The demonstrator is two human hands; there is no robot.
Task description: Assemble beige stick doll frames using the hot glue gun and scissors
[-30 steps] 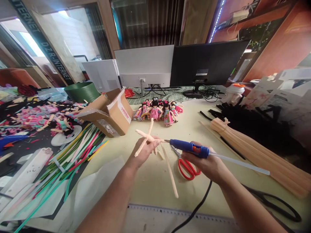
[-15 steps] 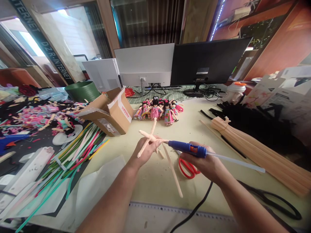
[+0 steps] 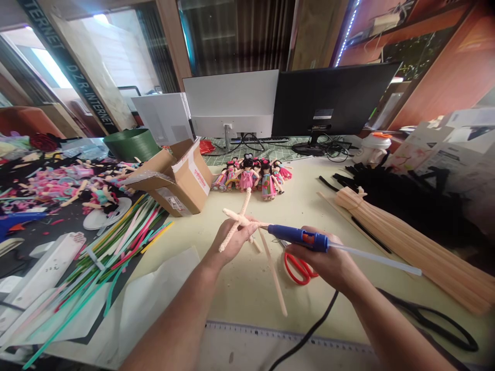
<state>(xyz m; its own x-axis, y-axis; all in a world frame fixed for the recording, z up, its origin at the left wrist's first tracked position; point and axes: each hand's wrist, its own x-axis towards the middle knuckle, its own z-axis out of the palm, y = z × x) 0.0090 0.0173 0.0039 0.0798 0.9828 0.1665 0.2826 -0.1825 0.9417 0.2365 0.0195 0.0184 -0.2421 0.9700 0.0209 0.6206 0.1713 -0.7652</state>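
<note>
Near the middle of the table, my left hand (image 3: 232, 239) pinches a beige pipe-cleaner figure (image 3: 240, 219) with several twisted limbs sticking out. One long beige strand (image 3: 276, 283) hangs from it toward the table's front. My right hand (image 3: 328, 260) is wrapped round a blue glue gun (image 3: 297, 237), a clear glue stick (image 3: 379, 262) jutting from its rear. The gun's nozzle points left and meets the figure beside my left fingertips. Under my right hand lie red-handled scissors (image 3: 297, 269), partly covered.
Finished dolls (image 3: 249, 178) stand behind the figure. An open cardboard box (image 3: 181, 180) and coloured pipe cleaners (image 3: 112, 242) are at left. A beige bundle (image 3: 410, 242), black pipe cleaners (image 3: 417, 206) and black scissors (image 3: 433, 314) lie at right. A ruler (image 3: 286, 335) runs along the front.
The lower end of the hanging beige strand has shifted slightly left. Both hands, the figure and the glue gun are nearly where they were.
</note>
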